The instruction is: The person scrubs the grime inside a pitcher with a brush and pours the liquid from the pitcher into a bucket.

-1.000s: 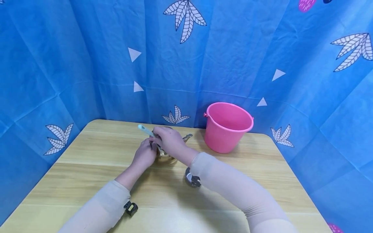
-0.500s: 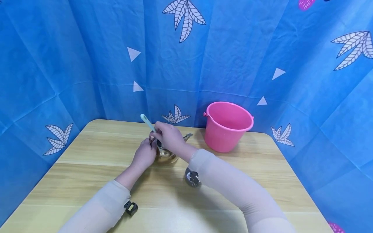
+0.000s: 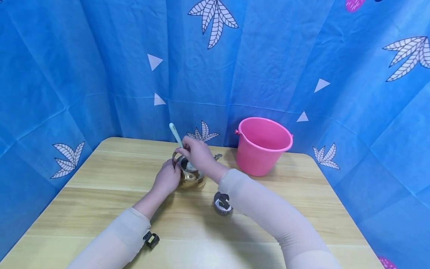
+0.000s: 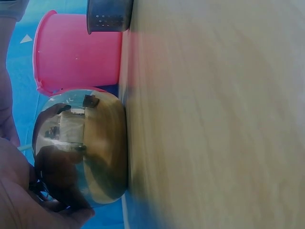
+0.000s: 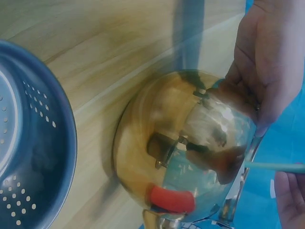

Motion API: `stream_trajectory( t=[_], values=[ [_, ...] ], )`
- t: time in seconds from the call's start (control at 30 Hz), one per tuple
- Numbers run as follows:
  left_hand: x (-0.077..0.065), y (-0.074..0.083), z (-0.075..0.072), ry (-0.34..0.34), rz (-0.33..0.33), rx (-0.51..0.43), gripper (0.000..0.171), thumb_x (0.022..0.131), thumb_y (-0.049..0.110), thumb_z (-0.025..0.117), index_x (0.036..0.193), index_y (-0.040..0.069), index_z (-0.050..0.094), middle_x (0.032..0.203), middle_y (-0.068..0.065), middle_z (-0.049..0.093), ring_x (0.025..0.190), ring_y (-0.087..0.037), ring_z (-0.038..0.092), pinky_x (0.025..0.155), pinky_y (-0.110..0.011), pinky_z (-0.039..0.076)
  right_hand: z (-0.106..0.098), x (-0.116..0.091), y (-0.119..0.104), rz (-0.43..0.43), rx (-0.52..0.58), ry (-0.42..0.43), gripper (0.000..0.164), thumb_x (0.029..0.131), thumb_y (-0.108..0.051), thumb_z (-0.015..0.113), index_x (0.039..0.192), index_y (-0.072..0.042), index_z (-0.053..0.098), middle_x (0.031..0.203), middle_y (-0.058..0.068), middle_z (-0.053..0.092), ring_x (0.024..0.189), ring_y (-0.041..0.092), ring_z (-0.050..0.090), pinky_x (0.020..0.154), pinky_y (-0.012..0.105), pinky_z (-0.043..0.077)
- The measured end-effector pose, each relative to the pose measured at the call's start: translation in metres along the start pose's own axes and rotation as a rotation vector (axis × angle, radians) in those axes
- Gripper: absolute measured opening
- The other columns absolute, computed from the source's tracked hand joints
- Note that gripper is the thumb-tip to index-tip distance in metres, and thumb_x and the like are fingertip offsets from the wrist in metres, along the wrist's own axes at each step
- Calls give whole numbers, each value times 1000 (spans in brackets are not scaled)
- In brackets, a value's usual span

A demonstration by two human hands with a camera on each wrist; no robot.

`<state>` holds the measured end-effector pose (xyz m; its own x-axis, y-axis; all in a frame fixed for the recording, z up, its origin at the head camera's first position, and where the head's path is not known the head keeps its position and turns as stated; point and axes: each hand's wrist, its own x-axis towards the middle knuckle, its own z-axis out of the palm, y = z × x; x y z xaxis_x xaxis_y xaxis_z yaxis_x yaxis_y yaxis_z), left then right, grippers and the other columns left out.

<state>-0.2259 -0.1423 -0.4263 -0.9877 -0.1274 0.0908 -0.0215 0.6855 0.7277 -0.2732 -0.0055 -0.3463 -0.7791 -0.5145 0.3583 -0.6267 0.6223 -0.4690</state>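
A shiny gold-coloured metal teapot (image 3: 193,182) stands upright on the table, its spout (image 3: 218,156) to the right. My left hand (image 3: 167,177) grips it at the handle side, the thumb lying against the body in the left wrist view. My right hand (image 3: 201,156) is over the opening and pinches a brush with a pale green handle (image 3: 175,133). The brush's whitish head (image 3: 190,167) is at the mouth of the pot, partly hidden by the hand. The right wrist view shows the brush handle (image 5: 276,166) crossing the pot's rim.
A metal strainer with small holes (image 3: 223,204) sits on the table in front of the pot, below the right forearm. A pink bucket (image 3: 256,160) stands at the back right, close to the blue curtain (image 3: 268,56). The wooden table (image 3: 188,235) carries everything.
The right hand has shifted slightly right, and the brush handle has swung from a low leftward slant to steeper. More of the pot's opening shows. The left hand has stayed put.
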Motion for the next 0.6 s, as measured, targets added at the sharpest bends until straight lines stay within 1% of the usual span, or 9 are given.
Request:
stream_trajectory(
  t=[0.1, 0.23, 0.47, 0.6],
  values=[
    [0, 0, 0, 4, 5, 1, 45, 107, 26, 33, 126, -11, 50, 117, -29, 58, 112, -43, 58, 91, -57, 48, -1, 1, 1, 36, 32, -3, 29, 95, -35, 67, 82, -15, 50, 67, -3, 52, 60, 12, 45, 53, 23, 35],
    [-1, 0, -1, 9, 8, 5, 45, 107, 25, 33, 128, -12, 49, 120, -31, 57, 115, -45, 57, 94, -58, 47, -1, 4, 4, 85, 100, 7, 29, 94, -34, 68, 81, -14, 51, 66, -2, 52, 59, 13, 45, 52, 23, 36],
    [-2, 2, -2, -18, -12, 13, 51, 108, 27, 32, 135, -14, 44, 131, -33, 52, 125, -47, 51, 103, -58, 43, -1, 8, 11, 192, 196, 18, 26, 94, -34, 70, 84, -15, 54, 73, -4, 63, 67, 14, 54, 58, 26, 44],
    [-1, 2, -1, -24, -18, 9, 52, 108, 28, 32, 136, -14, 44, 131, -32, 52, 125, -47, 52, 104, -58, 42, -2, 9, 14, 238, 237, 21, 27, 94, -34, 70, 83, -14, 54, 77, -2, 66, 69, 14, 57, 61, 27, 47]
  ],
)
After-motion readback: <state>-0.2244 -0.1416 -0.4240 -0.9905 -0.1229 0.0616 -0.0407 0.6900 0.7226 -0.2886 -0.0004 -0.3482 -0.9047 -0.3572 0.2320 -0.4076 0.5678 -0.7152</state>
